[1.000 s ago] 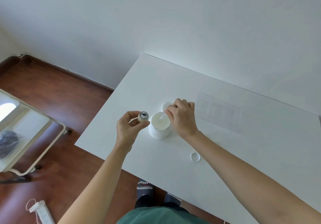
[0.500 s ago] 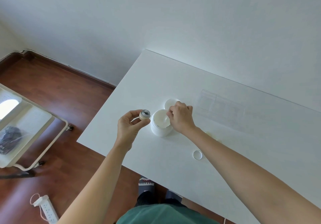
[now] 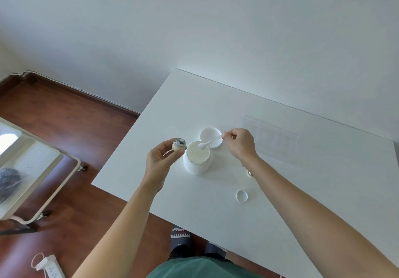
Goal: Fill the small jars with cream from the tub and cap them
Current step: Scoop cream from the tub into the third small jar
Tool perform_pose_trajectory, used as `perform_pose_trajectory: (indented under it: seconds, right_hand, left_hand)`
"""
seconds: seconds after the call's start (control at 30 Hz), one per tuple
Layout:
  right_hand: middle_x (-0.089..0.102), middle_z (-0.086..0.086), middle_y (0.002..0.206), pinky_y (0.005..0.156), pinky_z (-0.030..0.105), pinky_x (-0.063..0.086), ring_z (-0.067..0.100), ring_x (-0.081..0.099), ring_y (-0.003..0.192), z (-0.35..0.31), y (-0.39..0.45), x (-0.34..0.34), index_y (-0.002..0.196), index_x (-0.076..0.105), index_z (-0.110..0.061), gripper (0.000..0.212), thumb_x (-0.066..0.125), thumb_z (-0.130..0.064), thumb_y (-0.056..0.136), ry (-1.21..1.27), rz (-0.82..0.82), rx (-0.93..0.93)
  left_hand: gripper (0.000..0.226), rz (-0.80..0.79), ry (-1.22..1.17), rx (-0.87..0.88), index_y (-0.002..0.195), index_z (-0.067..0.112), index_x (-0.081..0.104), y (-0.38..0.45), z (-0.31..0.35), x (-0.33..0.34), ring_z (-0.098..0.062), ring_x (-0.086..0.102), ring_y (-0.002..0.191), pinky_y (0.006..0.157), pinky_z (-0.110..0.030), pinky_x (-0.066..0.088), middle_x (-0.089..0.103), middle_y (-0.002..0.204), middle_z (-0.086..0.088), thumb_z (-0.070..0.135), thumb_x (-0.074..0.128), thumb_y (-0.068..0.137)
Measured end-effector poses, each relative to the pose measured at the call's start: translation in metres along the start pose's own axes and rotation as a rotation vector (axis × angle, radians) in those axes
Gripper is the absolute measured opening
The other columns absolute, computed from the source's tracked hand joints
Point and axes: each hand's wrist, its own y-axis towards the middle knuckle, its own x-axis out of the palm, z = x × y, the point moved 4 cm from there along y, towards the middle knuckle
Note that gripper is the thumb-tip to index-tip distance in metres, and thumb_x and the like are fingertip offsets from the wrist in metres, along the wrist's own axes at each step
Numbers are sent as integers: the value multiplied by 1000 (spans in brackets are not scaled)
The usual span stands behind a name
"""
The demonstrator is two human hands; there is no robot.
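An open white tub [image 3: 197,161] of cream stands near the table's left edge, its lid [image 3: 210,137] lying behind it. My left hand [image 3: 160,161] pinches a small open jar [image 3: 179,144] just left of the tub's rim. My right hand [image 3: 240,143] pinches a small white spatula [image 3: 210,142] whose cream-loaded tip hangs over the tub's mouth. A small white cap [image 3: 242,195] lies on the table nearer me. A second small object [image 3: 250,173] peeks out from under my right forearm.
The white table [image 3: 280,191] meets a pale wall at the back. A clear plastic organiser [image 3: 274,138] lies right of my right hand. On the wooden floor to the left are a white cart [image 3: 32,170] and a power strip [image 3: 50,267].
My right hand has drawn back to the right and lifted the spatula out of the tub with cream on its tip. The left hand keeps the jar beside the tub.
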Motion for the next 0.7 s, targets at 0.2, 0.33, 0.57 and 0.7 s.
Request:
perform_pose_trajectory:
  seconds: [0.2, 0.33, 0.57, 0.7]
  right_hand:
    - [57, 4, 64, 78, 36, 41, 19, 48, 64, -23, -6, -27, 79, 70, -8, 27, 57, -28, 91, 118, 57, -48]
    - [60, 4, 69, 88, 40, 45, 26, 59, 74, -42, -13, -37, 78, 71, -12, 25, 58, -29, 90, 130, 58, -97]
    - [45, -5, 56, 83, 37, 38, 20, 50, 68, -60, -19, -42, 83, 71, -8, 27, 55, -28, 93, 2, 70, -143]
    - [53, -2, 75, 80, 32, 25, 21, 53, 84, -66, -23, -41, 83, 67, -10, 27, 52, -29, 95, -137, 123, -218]
  left_hand:
    - [38, -7, -30, -11, 108, 14, 67, 6, -3, 14, -25, 71, 105, 93, -31, 54, 76, 109, -12, 12, 84, 74]
    - [31, -50, 26, 13, 105, 13, 67, 11, -2, 26, -14, 73, 94, 79, -19, 54, 78, 102, -5, 1, 80, 80]
    - [39, -93, 23, 43, 109, 9, 65, 13, 3, 37, -16, 72, 96, 80, -20, 54, 77, 103, -5, 8, 83, 75]
    - [41, -98, 4, 44, 109, 10, 65, 13, 4, 39, -17, 72, 98, 81, -20, 54, 77, 106, -6, 11, 83, 73]
